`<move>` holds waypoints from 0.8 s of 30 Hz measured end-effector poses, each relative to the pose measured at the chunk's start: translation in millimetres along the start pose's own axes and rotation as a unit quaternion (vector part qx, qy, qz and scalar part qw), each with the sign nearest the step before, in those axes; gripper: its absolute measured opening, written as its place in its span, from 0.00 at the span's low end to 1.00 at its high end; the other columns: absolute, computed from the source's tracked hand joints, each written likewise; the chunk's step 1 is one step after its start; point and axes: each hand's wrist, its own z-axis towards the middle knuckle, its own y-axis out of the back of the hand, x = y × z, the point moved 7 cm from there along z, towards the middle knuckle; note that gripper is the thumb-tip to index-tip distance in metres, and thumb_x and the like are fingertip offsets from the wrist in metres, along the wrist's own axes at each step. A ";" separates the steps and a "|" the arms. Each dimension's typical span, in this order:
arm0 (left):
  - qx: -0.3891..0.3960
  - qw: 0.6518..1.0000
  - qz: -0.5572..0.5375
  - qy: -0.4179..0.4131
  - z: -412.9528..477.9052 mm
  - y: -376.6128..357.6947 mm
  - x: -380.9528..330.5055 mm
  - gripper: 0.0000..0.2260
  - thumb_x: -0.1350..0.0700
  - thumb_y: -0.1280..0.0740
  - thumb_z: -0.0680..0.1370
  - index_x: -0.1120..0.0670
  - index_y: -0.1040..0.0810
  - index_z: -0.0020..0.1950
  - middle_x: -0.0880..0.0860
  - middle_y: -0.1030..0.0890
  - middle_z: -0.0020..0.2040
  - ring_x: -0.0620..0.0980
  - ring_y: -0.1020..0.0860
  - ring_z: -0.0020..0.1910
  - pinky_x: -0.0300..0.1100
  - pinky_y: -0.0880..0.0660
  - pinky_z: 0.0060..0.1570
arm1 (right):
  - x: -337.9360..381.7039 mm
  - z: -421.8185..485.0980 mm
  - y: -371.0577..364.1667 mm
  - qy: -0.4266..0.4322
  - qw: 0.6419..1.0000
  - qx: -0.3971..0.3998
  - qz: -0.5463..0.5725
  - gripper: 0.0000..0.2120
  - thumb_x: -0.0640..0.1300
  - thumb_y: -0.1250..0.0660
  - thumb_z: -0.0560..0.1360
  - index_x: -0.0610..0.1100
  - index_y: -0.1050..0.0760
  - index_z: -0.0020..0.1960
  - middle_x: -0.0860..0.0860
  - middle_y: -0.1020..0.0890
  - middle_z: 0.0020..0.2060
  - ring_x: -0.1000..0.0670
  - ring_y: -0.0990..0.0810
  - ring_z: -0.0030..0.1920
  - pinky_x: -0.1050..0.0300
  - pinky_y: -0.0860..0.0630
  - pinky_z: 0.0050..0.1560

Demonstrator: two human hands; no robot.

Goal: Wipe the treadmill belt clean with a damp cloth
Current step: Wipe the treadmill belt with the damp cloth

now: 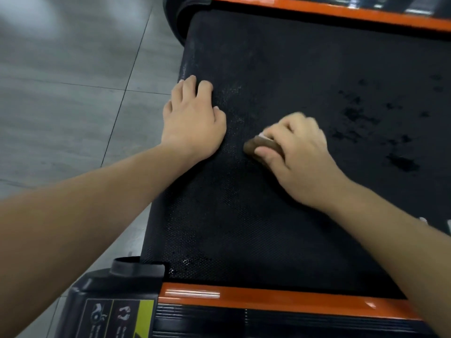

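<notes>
- far left, off the treadmill: grey tiled floor (73,93), glossy.
- bottom-left corner: black end cap (122,276) with a warning label (117,318) on it. Label shows pictograms plus a yellow panel; text too blurred to read.
- left hand (192,118): palm down on the treadmill belt (292,64), right at the belt's left edge. Fingers together, slightly bent, holding nothing.
- belt is black with a fine dotted texture. It sits between two orange side rails: near rail (268,298) along the bottom, far rail (341,11) along the top.
- pale scuffed streak (234,93) on the belt, just right of the left hand's fingers.
- cloth (263,145): brown, bunched up, on the belt about mid-width. Near the left hand, not touching it.
- right hand (300,152): fingers and thumb curled round the cloth, pressing it onto the belt. Fingers are motion-blurred.
- right of that hand: dark wet blotches (361,113) scattered over the belt toward its right edge.
</notes>
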 end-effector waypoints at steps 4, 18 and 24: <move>-0.004 1.000 0.003 0.000 -0.5 -0.8 0.3 0.19 0.52 0.42 0.81 0.54 0.33 0.71 0.56 0.39 0.78 0.58 0.45 0.78 0.59 0.41 0.73 | -8.5 10.1 7.6 -0.017 0.997 -0.022 0.070 0.11 0.56 0.38 0.77 0.53 0.29 0.57 0.54 0.26 0.52 0.50 0.29 0.54 0.46 0.32 0.61; 0.042 0.998 0.048 0.028 19.4 -10.4 -12.2 0.21 0.47 0.45 0.83 0.49 0.39 0.76 0.62 0.49 0.81 0.63 0.53 0.81 0.65 0.52 0.76 | -3.0 -9.3 -4.1 0.074 0.997 -0.002 -0.011 0.19 0.53 0.39 0.78 0.48 0.28 0.66 0.50 0.25 0.61 0.46 0.28 0.56 0.47 0.32 0.55; 0.023 0.998 0.061 0.015 23.7 -17.2 -11.3 0.24 0.43 0.49 0.83 0.47 0.42 0.79 0.60 0.52 0.83 0.61 0.56 0.81 0.61 0.54 0.78 | -76.1 120.7 9.4 -0.075 0.996 -0.029 0.031 0.17 0.50 0.36 0.80 0.49 0.30 0.67 0.53 0.25 0.60 0.46 0.32 0.61 0.45 0.35 0.64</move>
